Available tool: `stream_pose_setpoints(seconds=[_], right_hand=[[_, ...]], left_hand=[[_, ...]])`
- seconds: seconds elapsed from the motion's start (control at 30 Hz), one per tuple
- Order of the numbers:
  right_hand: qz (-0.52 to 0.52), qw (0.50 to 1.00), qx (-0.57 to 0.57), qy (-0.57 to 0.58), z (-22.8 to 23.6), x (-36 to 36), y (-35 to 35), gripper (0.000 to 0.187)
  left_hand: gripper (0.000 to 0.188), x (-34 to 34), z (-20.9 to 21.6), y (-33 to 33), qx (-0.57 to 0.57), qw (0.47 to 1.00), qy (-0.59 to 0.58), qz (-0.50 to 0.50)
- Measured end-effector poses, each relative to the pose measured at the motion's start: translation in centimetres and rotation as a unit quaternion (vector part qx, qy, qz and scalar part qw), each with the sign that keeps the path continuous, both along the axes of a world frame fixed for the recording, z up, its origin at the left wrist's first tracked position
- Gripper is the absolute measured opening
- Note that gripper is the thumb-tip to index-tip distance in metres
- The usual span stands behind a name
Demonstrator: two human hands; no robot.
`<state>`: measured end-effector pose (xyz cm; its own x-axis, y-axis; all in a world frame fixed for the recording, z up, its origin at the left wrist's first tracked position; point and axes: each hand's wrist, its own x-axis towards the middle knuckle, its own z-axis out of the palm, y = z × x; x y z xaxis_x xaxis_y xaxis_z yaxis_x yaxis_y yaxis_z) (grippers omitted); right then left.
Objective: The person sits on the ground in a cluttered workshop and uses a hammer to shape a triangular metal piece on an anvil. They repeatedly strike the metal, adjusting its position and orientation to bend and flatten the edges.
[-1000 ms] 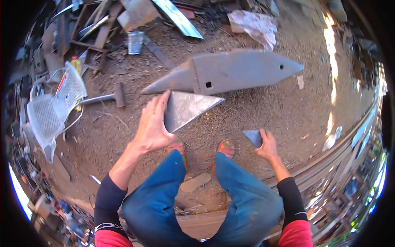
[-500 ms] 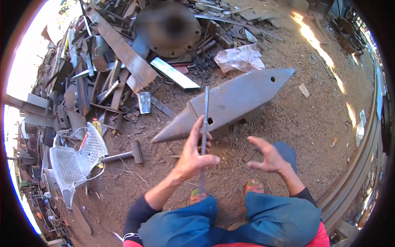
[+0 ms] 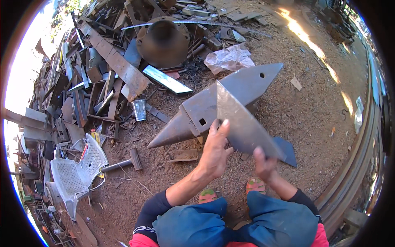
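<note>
A triangular grey steel plate [image 3: 242, 125] is held tilted above the near side of the anvil [image 3: 251, 84], its pointed top overlapping the anvil's face. My left hand [image 3: 214, 152] is closed on the plate's left edge, with the thumb against its surface. At the plate's lower right corner is my right hand [image 3: 267, 168], slightly blurred, gripping the edge. The anvil's horn points left and a square hole shows near it. A second dark blue plate [image 3: 286, 151] lies on the ground beyond my right hand.
On the dirt to the left lie a hammer [image 3: 135, 159] and a broken white plastic chair piece [image 3: 76, 171]. A metal can [image 3: 140, 110] stands by a large scrap pile [image 3: 115, 49]. Long metal rails [image 3: 349, 173] run along the right. A flat rusty piece [image 3: 184, 155] lies below the horn.
The plate, earlier seen edge-on in my left hand, now turns its broad face upward. My right hand, earlier open and apart, has come onto its lower corner.
</note>
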<state>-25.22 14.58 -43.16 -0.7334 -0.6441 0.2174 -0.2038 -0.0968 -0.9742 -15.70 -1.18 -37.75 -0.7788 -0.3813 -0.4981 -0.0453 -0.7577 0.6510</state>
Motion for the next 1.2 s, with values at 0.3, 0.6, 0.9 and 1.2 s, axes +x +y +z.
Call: stream_pose_setpoints(seconds=[0.3, 0.6, 0.9, 1.2], right_hand=[[-0.148, 0.914, -0.034, -0.377, -4.4, -8.0, -0.3, 0.035], [-0.144, 0.951, 0.064, -0.266, -6.4, -20.3, -3.7, 0.034], [-0.077, 0.957, 0.134, -0.244, -6.5, -22.4, -4.7, 0.042], [-0.177, 0.959, 0.142, -0.170, -6.5, -23.4, -4.0, 0.059]], left_hand=[[0.043, 12.7, -5.4, -4.9, -0.382, 0.905, -0.174, -0.074], [0.058, 36.1, -17.5, -21.4, -0.656, 0.426, -0.609, -0.129], [0.053, 39.1, -19.7, -26.0, -0.685, 0.254, -0.646, -0.222], [0.045, 38.4, -18.8, -22.6, -0.677, 0.368, -0.552, -0.318]])
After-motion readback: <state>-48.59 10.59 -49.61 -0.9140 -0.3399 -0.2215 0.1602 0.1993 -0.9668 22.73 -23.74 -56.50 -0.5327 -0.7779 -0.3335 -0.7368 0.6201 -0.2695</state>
